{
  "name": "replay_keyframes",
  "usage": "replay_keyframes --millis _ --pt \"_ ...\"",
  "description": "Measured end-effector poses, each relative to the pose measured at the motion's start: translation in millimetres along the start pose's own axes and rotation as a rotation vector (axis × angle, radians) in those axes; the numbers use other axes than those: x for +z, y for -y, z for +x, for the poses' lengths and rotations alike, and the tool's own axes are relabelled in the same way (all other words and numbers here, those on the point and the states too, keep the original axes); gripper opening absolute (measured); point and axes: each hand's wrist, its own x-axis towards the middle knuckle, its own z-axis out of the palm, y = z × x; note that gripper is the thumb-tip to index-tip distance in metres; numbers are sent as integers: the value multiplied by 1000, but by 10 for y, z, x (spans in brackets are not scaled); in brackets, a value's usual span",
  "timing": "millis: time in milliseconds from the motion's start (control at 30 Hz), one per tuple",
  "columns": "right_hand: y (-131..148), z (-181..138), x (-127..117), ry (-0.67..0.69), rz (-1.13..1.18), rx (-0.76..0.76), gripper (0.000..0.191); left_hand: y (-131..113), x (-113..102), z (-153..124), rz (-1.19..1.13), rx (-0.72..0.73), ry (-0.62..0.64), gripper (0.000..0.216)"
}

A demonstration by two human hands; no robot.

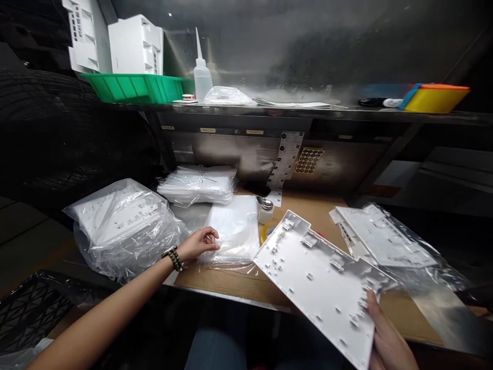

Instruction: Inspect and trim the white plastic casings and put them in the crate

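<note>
My right hand (387, 336) grips the near right edge of a flat white plastic panel (319, 280) with small clips and posts, held tilted above the cardboard-covered bench (239, 285). My left hand (199, 243), with a bead bracelet at the wrist, reaches forward and pinches the near left edge of a stack of clear plastic bags (234, 228) lying on the bench. Its fingers are curled together on the top bag.
A bagged pile of white panels (123, 226) lies left, a bundle of clear bags (198, 185) behind, more bagged panels (379, 239) right. A tape roll (267, 229) and small dispenser (265, 208) stand mid-bench. The shelf holds a green tray (133, 87), squeeze bottle (202, 72), yellow bin (435, 97).
</note>
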Motion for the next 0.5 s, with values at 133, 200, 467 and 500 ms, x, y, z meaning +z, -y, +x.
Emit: replay_keyframes --millis 133,200,467,500 --pt "-43 -3 17 3 -25 32 87 33 -40 69 -90 -62 45 25" --pt "-49 -15 54 25 -28 62 89 38 -62 106 -125 -78 57 20" --pt "-343 41 213 119 -117 63 87 -81 98 204 -245 -22 77 20" --pt "-441 43 284 141 -150 42 82 -110 176 210 -254 -5 82 22"
